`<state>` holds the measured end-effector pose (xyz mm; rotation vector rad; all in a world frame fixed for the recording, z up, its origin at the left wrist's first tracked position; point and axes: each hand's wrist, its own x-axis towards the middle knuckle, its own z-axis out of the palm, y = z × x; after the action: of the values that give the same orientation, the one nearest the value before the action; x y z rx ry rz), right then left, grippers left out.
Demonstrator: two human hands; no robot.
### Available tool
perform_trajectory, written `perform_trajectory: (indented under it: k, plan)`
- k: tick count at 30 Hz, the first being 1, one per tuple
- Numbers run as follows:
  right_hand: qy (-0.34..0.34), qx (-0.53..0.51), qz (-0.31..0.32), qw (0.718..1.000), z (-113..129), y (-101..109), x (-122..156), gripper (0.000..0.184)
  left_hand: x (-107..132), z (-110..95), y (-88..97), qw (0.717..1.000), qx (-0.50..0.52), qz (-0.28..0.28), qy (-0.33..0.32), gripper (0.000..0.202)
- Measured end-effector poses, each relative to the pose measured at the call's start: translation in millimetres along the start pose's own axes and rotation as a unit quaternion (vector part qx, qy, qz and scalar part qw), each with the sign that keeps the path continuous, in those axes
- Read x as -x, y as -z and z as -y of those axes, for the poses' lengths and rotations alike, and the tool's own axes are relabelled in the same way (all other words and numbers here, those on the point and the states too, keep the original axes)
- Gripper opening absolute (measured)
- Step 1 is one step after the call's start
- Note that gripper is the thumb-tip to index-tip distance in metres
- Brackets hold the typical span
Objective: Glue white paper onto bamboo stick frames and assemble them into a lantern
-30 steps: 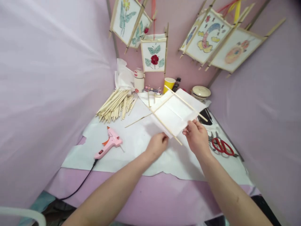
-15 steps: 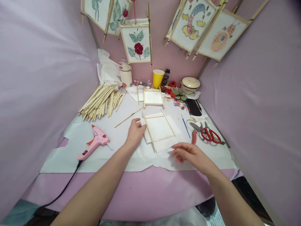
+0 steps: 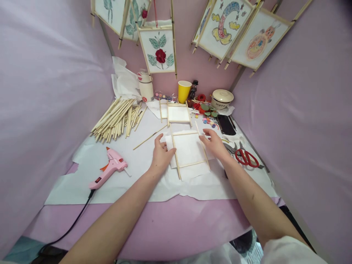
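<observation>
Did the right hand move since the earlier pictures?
Yes, forward: the right hand was nearer the person than the red scissors, now nearly level with them.

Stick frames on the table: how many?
2: one frame between the left hand and right hand, the other frame just beyond it, below the yellow cup. More could be hidden in the loose stick pile.

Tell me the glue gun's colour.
The glue gun is pink with an orange trigger, as the head view shows.
</observation>
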<state>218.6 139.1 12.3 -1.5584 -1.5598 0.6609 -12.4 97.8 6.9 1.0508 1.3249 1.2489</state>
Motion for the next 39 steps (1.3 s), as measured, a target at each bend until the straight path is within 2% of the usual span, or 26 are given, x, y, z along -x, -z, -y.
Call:
perform_trajectory:
  k: [2, 4, 6, 8, 10, 12, 14, 15, 17, 21, 25, 29, 31, 33, 36, 39]
  plan:
    - [-0.01, -0.036, 0.029, 0.999, 5, 2, -17, 0.044, 1, -5, 1.1, 0.999, 0.042, 0.012, -0.017, 0.083]
    - [-0.011, -0.072, 0.067, 0.995, 16, 10, -25, 0.039, 1, -11, 3.9, 0.995, 0.073, 0.024, -0.061, 0.08]
    - [0.005, -0.112, 0.095, 0.989, 32, 22, -23, 0.035, 3, -20, 8.4, 0.987, 0.079, 0.04, -0.137, 0.076]
    - [0.061, -0.175, 0.095, 0.978, 48, 35, -12, 0.03, 6, -28, 14.4, 0.972, 0.04, 0.036, -0.23, 0.071]
    - [0.136, -0.186, 0.044, 0.972, 57, 47, 5, 0.02, 9, -33, 21.3, 0.945, -0.03, 0.011, -0.327, 0.059]
    - [0.209, -0.121, 0.024, 0.97, 55, 54, 22, 0.011, 9, -33, 27.8, 0.903, -0.113, 0.016, -0.414, 0.039]
    - [0.269, -0.027, 0.05, 0.962, 40, 57, 36, 0.004, 6, -28, 32.2, 0.857, -0.193, 0.075, -0.472, 0.029]
    - [0.278, 0.034, 0.074, 0.957, 29, 56, 42, 0.008, 4, -24, 33.1, 0.836, -0.233, 0.111, -0.484, 0.031]
    - [0.269, 0.119, 0.109, 0.95, 6, 54, 50, 0.016, 0, -16, 32.3, 0.798, -0.316, 0.175, -0.483, 0.037]
    - [0.23, 0.168, 0.123, 0.951, -20, 54, 60, 0.023, 0, -7, 23.1, 0.721, -0.45, 0.253, -0.462, 0.036]
    - [0.197, 0.172, 0.08, 0.962, -15, 60, 69, 0.025, 16, -14, 11.8, 0.662, -0.509, 0.286, -0.469, 0.026]
    - [0.182, 0.133, 0.065, 0.972, 1, 62, 81, 0.023, 42, -21, -1.7, 0.611, -0.587, 0.324, -0.42, 0.017]
    - [0.181, 0.118, 0.061, 0.974, 8, 61, 88, 0.022, 54, -21, -9.1, 0.599, -0.615, 0.324, -0.397, 0.017]
    - [0.18, 0.108, 0.053, 0.976, 14, 57, 94, 0.022, 60, -18, -15.5, 0.603, -0.633, 0.306, -0.378, 0.018]
    - [0.19, 0.098, 0.06, 0.975, 21, 49, 102, 0.022, 57, -11, -21.3, 0.608, -0.643, 0.289, -0.365, 0.017]
    - [0.195, 0.102, 0.089, 0.971, 23, 39, 106, 0.022, 50, -4, -23.7, 0.611, -0.626, 0.299, -0.382, 0.018]
